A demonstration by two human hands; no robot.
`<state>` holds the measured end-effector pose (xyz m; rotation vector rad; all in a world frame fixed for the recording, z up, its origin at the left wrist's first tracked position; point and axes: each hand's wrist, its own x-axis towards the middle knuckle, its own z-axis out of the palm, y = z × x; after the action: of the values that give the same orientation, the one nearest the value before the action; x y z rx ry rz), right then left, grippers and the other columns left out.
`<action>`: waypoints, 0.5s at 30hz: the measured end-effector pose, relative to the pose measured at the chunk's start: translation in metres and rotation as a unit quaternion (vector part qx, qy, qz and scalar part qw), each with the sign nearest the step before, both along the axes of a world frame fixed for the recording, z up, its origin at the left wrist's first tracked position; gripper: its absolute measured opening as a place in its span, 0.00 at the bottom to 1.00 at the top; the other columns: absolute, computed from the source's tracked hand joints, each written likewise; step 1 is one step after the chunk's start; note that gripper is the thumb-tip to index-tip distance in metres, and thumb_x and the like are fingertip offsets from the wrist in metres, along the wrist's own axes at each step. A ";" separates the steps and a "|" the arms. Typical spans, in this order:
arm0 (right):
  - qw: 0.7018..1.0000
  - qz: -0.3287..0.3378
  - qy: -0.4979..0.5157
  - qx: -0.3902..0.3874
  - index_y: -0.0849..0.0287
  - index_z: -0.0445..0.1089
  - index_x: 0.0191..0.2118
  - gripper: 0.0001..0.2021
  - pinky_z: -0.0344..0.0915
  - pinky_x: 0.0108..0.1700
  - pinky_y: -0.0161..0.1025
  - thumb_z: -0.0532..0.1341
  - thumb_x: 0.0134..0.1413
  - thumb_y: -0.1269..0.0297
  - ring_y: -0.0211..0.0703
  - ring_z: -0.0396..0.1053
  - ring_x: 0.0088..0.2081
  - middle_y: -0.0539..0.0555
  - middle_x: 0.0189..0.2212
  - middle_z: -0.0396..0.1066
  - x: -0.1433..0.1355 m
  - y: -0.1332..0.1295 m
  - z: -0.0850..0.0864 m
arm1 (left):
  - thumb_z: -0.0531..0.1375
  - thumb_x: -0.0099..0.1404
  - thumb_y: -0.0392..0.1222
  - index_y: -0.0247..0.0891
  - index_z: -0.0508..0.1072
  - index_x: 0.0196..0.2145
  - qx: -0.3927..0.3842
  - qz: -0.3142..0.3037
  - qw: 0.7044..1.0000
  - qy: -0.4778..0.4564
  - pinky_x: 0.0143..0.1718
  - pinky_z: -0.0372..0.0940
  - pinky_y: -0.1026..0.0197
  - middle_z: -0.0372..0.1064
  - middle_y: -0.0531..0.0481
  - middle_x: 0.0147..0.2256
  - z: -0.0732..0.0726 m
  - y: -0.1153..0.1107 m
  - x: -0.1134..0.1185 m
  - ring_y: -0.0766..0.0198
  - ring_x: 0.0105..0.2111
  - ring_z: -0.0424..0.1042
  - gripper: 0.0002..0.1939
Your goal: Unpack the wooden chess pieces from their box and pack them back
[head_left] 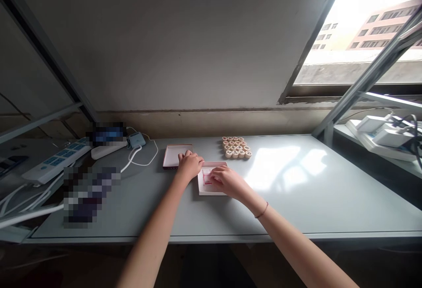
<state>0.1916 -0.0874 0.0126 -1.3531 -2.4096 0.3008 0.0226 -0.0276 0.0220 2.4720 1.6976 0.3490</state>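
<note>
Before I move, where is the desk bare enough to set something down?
Widest: the desk right of the round pieces and right hand, partly under glare. Smaller: between the white cable and left tray. Crowded: the middle, where the left hand is by the right tray, and far left around the power strip.

On the smooth grey rectangular desk (296, 220), a shallow white rectangular box (212, 193) lies near the middle, what seems a flat red-lined white insert (206, 176) inside it. A shallow red-sided rectangular tray (172, 158) lies behind it to the left; round pale wooden discs (236, 147) stand in rows behind, rightward. A long white plastic power strip (54, 163) lies far left.
</note>
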 end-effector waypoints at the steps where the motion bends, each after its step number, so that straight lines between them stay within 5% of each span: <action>1: 1.000 0.006 -0.003 -0.003 0.59 0.73 0.30 0.10 0.65 0.39 0.38 0.56 0.60 0.68 0.45 0.69 0.38 0.56 0.33 0.74 0.001 0.004 0.001 | 0.53 0.66 0.41 0.45 0.78 0.33 -0.006 -0.001 1.000 0.001 0.45 0.53 0.48 0.76 0.47 0.38 0.001 0.002 0.000 0.52 0.45 0.63 0.13; 9: 0.999 0.039 0.036 -0.006 0.56 0.75 0.34 0.05 0.65 0.42 0.38 0.61 0.55 0.67 0.44 0.70 0.40 0.53 0.35 0.75 0.013 0.025 0.010 | 0.54 0.65 0.41 0.45 0.79 0.33 -0.014 -0.014 1.000 -0.016 0.43 0.55 0.47 0.75 0.46 0.37 -0.001 0.008 -0.005 0.51 0.43 0.63 0.12; 15: 0.972 -0.230 -0.036 0.029 0.57 0.71 0.47 0.14 0.61 0.33 0.36 0.54 0.58 0.64 0.45 0.71 0.37 0.59 0.43 0.72 0.039 0.101 0.026 | 0.55 0.66 0.40 0.44 0.78 0.31 0.009 -0.050 0.997 -0.061 0.42 0.55 0.49 0.74 0.47 0.33 -0.009 0.005 -0.010 0.53 0.41 0.64 0.11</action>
<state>0.2303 0.0137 0.0382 -1.8624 -2.0555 0.0560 0.0130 -0.0225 0.0125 2.4809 1.5259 0.4939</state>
